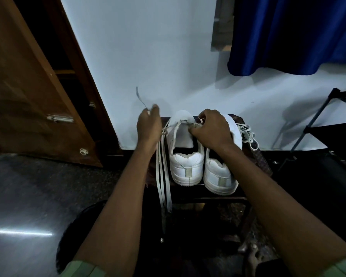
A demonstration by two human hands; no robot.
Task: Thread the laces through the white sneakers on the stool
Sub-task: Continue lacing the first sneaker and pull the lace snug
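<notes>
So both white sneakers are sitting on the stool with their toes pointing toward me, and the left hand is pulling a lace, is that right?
Not quite. The head view shows the heels, not the toes, of both white sneakers facing you on the stool. The left hand is indeed pulling a lace.

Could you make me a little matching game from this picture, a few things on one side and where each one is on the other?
Things:
1. left hand
2. right hand
3. loose lace
4. curtain

Places:
A. hanging at the upper right
B. bunched on the stool to the right of the sneakers
C. holding a lace beside the left sneaker
D. over the front of the right sneaker

Pairs: 1-C, 2-D, 3-B, 4-A
</notes>
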